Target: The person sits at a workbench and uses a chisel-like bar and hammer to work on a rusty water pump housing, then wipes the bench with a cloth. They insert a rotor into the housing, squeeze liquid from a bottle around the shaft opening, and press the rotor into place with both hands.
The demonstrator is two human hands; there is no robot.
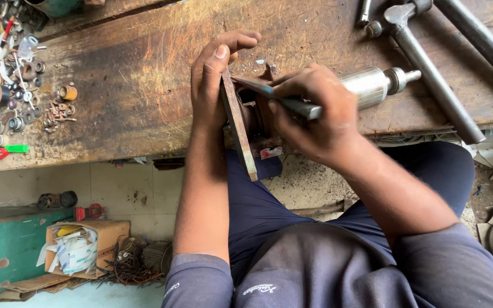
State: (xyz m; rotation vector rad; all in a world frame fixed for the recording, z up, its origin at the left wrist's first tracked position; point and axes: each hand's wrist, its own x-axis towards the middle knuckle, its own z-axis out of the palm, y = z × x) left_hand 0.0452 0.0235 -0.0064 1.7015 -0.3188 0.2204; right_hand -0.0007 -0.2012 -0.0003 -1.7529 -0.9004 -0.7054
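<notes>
while the left hand [212,85] clamps a rusty plate [238,128] upright at the bench [132,74] edge to steady it, the right hand [315,111] grips a tool [283,100], fingers curled tight, beside a rotor [372,85].

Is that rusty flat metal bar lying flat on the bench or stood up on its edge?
On edge. The rusty bar shows only its thin side, propped by the left hand, while the right hand holds a tool beside it.
</notes>
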